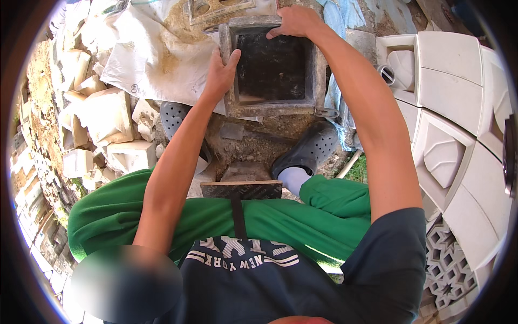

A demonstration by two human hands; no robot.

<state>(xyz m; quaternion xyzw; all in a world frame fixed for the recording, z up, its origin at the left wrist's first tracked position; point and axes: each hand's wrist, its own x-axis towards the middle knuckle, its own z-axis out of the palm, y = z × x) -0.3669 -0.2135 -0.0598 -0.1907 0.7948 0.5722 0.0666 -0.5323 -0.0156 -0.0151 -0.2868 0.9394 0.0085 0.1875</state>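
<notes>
Item, in hand: one square grey box mould [272, 110], directly ahead of you, its cavity facing up to you and its inner panel dark. Clock bearings below run from its centre, twelve pointing away from you.

Grip, nine o'clock: your left hand [218, 75], thumb laid over the side wall, fingers curled to the outer side. Grip, one o'clock: your right hand [298, 22], thumb hooked over the far rim, fingers spread beyond it. Whether the mould bears on the ground or hangs in your hands, you cannot tell from here.

Step, as judged: positioning or steadying the mould two-handed. Next move would call for even pressure at both walls, keeping the frame square, clear of your feet.

Surface: loose brown soil [275, 127], with a stained white sheet [156, 65] at nine, reaching under the mould's edge. Flat-bladed hand tool [232, 131] at seven.

Room: second grey frame with round holes [221, 7] near eleven; blue cloth [350, 13] at two; hollow pale blocks with faceted centres [445, 159] at four; star-lattice block [448, 264] past four; broken pale blocks [108, 116] past eight; perforated dark clogs [313, 143] at five-thirty and eight.
</notes>
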